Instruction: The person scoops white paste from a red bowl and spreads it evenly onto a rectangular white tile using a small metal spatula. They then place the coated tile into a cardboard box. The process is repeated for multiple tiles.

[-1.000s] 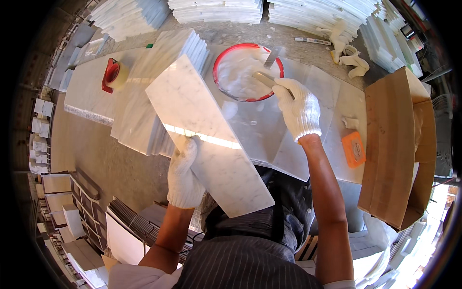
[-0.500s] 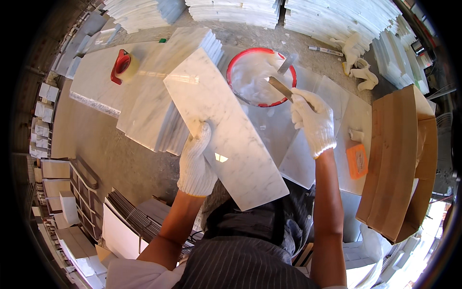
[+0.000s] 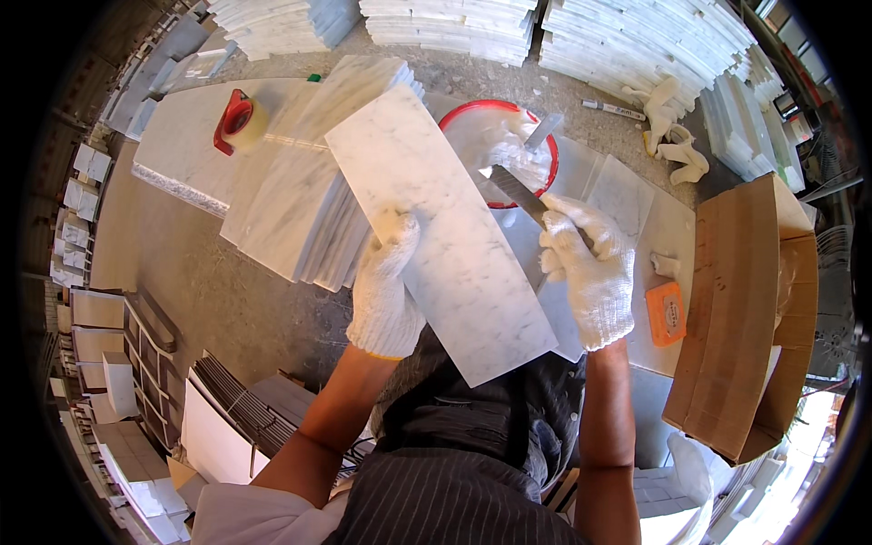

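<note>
My left hand (image 3: 386, 289), in a white knit glove, grips a long white marble tile (image 3: 445, 245) by its left edge, thumb on its face. The tile slants from the upper left down toward my lap. In my gloved right hand (image 3: 590, 268) is a flat metal scraper (image 3: 516, 193), its tip beside the tile's right edge, with a little white matter on it. Behind the scraper stands a red-rimmed tub (image 3: 555, 159) of white paste, partly hidden by the tile. A second flat blade (image 3: 543, 132) leans in the paste.
Stacked marble tiles (image 3: 300, 200) lie left of the tub, with a red tape dispenser (image 3: 238, 120) beyond. An orange box (image 3: 666, 313) and an open cardboard carton (image 3: 727, 309) are at right. Spare gloves (image 3: 677, 150) and a marker (image 3: 613, 110) lie farther back.
My right hand has drawn the scraper down and back from the tub toward the tile. The tile, in my left hand, has shifted slightly right and its glare has gone.
</note>
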`<state>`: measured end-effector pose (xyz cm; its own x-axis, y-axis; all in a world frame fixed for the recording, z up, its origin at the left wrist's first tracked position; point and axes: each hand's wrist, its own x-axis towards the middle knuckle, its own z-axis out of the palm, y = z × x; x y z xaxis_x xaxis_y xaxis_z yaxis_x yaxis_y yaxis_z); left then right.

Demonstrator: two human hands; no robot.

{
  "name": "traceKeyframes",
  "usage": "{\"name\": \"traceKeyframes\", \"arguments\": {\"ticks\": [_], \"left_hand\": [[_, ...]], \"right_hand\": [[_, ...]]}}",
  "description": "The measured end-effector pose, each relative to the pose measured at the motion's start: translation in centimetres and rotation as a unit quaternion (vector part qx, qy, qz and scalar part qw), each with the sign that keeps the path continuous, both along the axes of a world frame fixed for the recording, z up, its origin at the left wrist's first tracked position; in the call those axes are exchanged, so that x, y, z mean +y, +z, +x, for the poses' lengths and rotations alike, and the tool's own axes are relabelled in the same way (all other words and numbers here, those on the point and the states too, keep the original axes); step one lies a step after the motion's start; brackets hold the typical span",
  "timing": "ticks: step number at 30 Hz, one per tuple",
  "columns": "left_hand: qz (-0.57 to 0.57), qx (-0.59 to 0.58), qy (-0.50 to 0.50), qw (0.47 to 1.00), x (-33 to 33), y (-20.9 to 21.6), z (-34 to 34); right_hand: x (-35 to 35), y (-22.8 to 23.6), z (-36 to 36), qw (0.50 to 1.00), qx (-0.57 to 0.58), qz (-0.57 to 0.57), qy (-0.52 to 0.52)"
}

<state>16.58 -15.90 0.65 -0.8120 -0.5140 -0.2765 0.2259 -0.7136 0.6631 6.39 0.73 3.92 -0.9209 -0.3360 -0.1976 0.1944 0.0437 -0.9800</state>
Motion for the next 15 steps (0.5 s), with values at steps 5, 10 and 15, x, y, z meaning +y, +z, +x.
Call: {"name": "traceKeyframes", "arguments": {"ticks": [5,10,15], "left_hand": [[-0.016,0.004,0.005,1.000,0.0,-0.1,-0.3],[-0.009,0.012,-0.002,1.000,0.0,0.1,-0.8],[-0.008,-0.002,-0.005,1.000,-0.1,0.0,-1.1]], "right_hand": [[-0.2,-0.3,-0.2,1.000,0.027,0.008,0.010],[-0.5,-0.4,-0.4,0.999,0.038,0.016,0.009],[-0.7,-0.5,-0.4,0.996,0.080,0.043,-0.002]]}}
